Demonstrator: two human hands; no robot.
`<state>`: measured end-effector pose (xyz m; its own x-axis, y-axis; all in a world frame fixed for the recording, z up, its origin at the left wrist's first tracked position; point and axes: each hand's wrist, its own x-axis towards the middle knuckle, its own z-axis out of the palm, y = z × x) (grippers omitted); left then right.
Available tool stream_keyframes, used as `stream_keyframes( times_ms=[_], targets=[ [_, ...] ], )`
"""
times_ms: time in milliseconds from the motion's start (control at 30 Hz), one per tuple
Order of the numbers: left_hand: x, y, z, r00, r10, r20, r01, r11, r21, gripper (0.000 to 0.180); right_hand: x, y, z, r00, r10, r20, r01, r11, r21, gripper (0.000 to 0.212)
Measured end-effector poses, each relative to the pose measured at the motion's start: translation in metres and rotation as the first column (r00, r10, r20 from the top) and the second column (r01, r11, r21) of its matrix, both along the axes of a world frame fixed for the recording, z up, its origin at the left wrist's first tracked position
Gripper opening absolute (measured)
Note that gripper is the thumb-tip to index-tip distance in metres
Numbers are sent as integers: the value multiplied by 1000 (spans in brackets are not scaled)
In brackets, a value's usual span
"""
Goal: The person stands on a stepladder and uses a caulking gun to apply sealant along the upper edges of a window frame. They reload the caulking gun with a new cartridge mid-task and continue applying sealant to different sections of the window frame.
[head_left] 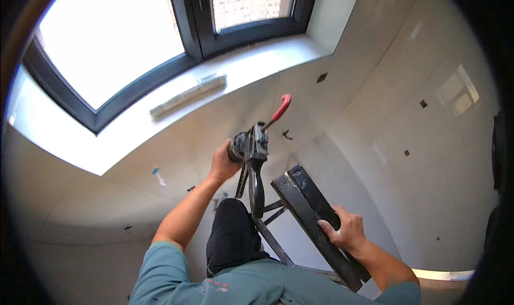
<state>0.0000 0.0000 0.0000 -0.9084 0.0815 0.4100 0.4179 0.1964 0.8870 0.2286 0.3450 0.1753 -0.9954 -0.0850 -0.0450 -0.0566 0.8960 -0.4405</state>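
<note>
My left hand (223, 163) is wrapped round the barrel of a caulking gun (256, 144), raised in front of me below the window. The gun's black handle and trigger hang downward. A red hooked rod end sticks up from it. To the right, my right hand (348, 231) grips the edge of a black folding bench (310, 227), thumb on top and fingers over the far side. The bench top is made of two long dark planks, tilted in view, with metal legs beneath.
A long pale wrapped tube (187, 97) lies on the white window sill (278, 54) under the dark window frame (195, 32). Pale tiled walls have small square cut-outs (321, 78) and a wire end (287, 135). My black-trousered leg (230, 235) is beside the bench.
</note>
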Motion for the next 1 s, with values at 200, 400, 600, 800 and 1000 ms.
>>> stream_keyframes(
  times_ms=[200, 400, 600, 800, 1000],
  targets=[
    [-14, 4, 13, 994, 8, 111, 12, 985, -173, 46, -6, 7, -9, 995, 85, 47, -80, 991, -104, 60],
    [-17, 2, 58, 987, -48, 156, 99, 936, -339, 45, -11, 8, -4, 983, 102, 155, -84, 989, -118, 58],
    [7, 10, 109, 969, 28, 245, 81, 903, -422, 43, -11, 6, 3, 968, 13, 252, 21, 991, -134, 46],
    [29, 15, 138, 932, 60, 357, 104, 900, -424, 42, -15, 1, 8, 970, -74, 232, 113, 980, -161, 41],
    [51, 12, 153, 858, 73, 508, 184, 880, -437, 48, -17, -9, 14, 969, -110, 220, 141, 982, -128, 41]
  ],
)
